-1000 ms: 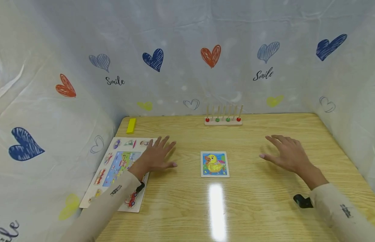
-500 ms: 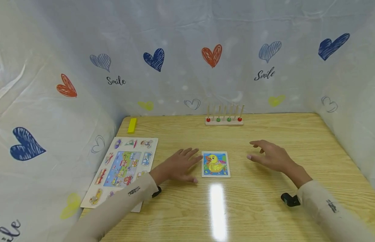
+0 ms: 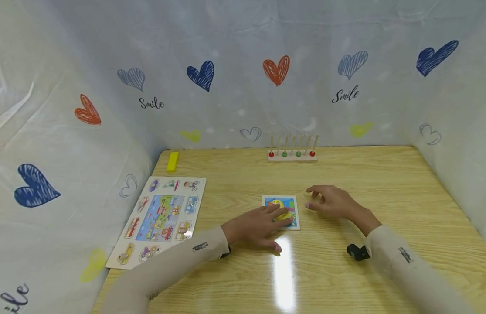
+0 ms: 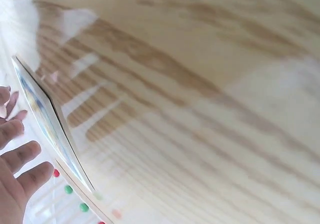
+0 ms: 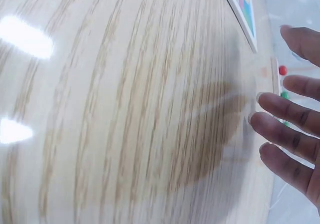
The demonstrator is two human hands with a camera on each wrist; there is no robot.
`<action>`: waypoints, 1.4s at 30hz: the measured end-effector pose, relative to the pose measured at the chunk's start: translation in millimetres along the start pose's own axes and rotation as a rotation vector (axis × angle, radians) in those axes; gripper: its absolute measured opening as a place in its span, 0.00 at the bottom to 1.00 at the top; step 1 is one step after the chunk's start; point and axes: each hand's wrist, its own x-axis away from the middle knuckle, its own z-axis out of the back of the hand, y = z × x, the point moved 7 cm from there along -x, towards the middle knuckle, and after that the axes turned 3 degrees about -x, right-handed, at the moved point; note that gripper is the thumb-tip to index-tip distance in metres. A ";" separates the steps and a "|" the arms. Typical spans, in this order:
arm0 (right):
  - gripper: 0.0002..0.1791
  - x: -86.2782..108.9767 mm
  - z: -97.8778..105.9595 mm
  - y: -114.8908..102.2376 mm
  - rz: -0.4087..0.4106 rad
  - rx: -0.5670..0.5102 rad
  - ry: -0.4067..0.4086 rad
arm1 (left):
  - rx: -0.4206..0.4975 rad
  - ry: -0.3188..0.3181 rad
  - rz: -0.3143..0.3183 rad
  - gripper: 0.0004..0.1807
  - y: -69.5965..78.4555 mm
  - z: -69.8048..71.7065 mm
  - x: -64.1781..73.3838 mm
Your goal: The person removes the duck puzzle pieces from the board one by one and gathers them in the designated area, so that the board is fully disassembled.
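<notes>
A small square duck puzzle [image 3: 293, 205] in a pale frame lies flat on the wooden table. Over it reaches my left hand [image 3: 256, 224], fingers spread, hiding much of the picture. In the left wrist view a gap shows between the fingertips [image 4: 37, 174] and the puzzle board [image 4: 50, 124], so the hand seems to hover. To the right of the puzzle, my right hand [image 3: 332, 201] is held above the table, fingers loosely bent and nothing in them. Its fingers [image 5: 280, 126] appear apart from the puzzle corner [image 5: 245, 13] in the right wrist view.
A larger vehicle puzzle board [image 3: 156, 218] lies at the left. Behind it is a yellow block [image 3: 172, 162]. A wooden peg stand [image 3: 292, 155] with red and green beads stands at the back edge. A heart-printed curtain [image 3: 235, 78] encloses the back and sides.
My left hand has moved right, from above the vehicle board to over the duck puzzle. My right hand has come left towards the puzzle, its fingers bending more.
</notes>
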 end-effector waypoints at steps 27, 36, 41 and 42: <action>0.24 -28.0 -16.6 -21.5 0.069 -0.065 -0.083 | -0.025 -0.126 -0.020 0.52 18.1 -9.4 -9.2; 0.25 -32.2 -23.0 -22.7 0.059 -0.024 -0.109 | 0.020 -0.177 -0.023 0.54 18.6 -7.6 -7.6; 0.25 -32.7 -24.0 -24.3 0.066 -0.014 -0.116 | 0.021 -0.201 -0.020 0.55 18.1 -8.6 -6.3; 0.25 -32.8 -23.9 -24.3 0.066 -0.013 -0.119 | 0.015 -0.202 -0.021 0.55 18.2 -8.6 -6.3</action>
